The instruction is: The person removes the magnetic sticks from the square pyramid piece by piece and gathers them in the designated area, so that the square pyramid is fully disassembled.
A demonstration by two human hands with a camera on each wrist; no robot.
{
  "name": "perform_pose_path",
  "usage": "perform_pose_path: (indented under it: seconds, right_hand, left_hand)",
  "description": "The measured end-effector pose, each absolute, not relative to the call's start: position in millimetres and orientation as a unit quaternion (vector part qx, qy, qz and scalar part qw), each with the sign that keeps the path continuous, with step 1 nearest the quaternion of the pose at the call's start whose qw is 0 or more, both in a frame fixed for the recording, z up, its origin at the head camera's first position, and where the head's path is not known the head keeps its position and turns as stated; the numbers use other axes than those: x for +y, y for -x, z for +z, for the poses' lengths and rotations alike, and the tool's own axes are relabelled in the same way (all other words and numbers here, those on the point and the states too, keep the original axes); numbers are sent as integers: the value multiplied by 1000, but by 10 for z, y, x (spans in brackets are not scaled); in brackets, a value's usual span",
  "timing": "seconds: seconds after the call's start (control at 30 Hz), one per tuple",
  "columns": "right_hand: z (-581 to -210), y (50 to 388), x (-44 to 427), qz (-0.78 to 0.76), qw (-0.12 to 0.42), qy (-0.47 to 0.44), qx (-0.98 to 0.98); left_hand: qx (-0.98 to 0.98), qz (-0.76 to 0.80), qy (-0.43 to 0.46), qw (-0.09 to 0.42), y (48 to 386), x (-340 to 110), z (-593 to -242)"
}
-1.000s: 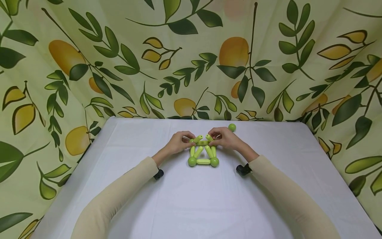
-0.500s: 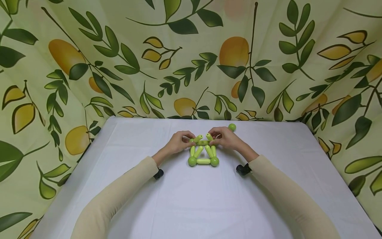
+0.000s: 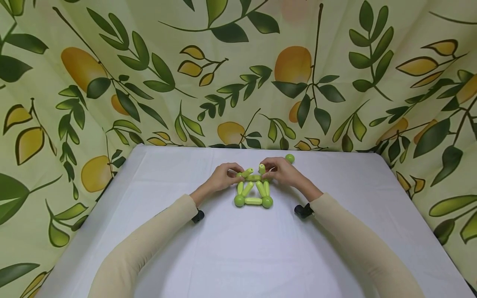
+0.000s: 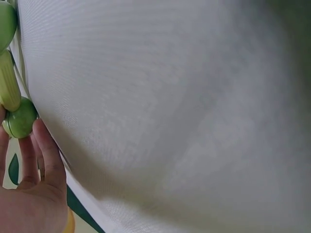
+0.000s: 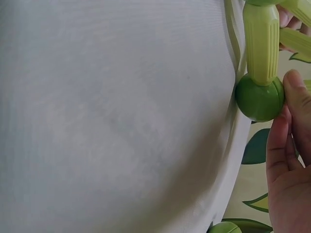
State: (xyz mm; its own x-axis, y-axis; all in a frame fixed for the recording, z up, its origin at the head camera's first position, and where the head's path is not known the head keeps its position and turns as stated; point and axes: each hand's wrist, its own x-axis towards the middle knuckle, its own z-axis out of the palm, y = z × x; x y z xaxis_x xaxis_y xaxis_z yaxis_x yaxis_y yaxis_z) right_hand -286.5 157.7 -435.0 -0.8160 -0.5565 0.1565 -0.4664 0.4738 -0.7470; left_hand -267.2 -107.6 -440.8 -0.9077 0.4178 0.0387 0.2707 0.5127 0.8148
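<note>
A: Where's the frame?

B: On the white table, at twelve o'clock from the person. Its near-left ball is the eight o'clock corner, its near-right ball the four, with one rod lying between them at six.

A: And the left hand?

B: At the frame's ten o'clock. Its fingers are bent round the far-left ball, gripping it.

A: The right hand?

B: At two o'clock, pinching the far-right ball between thumb and fingers. Whether it also touches the far-right rod, I can't tell.

A: How does that rod stand?

B: Its free end points near twelve. The far-left rod leans toward two; the two free ends are apart.

A: Anything else nearby?

B: A loose ball, also toward two o'clock, just beyond the right hand. A leaf-and-fruit curtain hangs behind the table at twelve.
</note>
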Motion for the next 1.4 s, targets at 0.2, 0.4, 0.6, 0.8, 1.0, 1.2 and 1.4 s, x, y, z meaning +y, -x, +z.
perform_pose_path:
  seconds: [0.2,0.4,0.6,0.8,1.0,1.2,1.4]
  right_hand:
    - [-4375,2894,1597,-424,45,302,853]
    - [-4346,2899,1699,-458,30,284,842]
    - [-4297,2853,1878,-459,15,261,849]
    - [-4319,2794,2158,-464,2,244,851]
    - [-4322,2724,2520,-482,-5,218,849]
    - [-4337,2674,2932,-478,-7,182,860]
    - [-4392,2689,3314,-462,-2,143,875]
  left_hand:
    - [866,451,-199,87,2675,-1078,-4410]
    - [869,447,-193,86,2672,-1085,-4408]
    - [869,448,-195,84,2669,-1088,-4419]
    - [867,450,-197,87,2672,-1083,-4421]
    - [867,451,-190,90,2665,-1072,-4411]
    - [868,450,-186,93,2671,-1067,-4398]
    - [869,449,-185,98,2674,-1071,-4392]
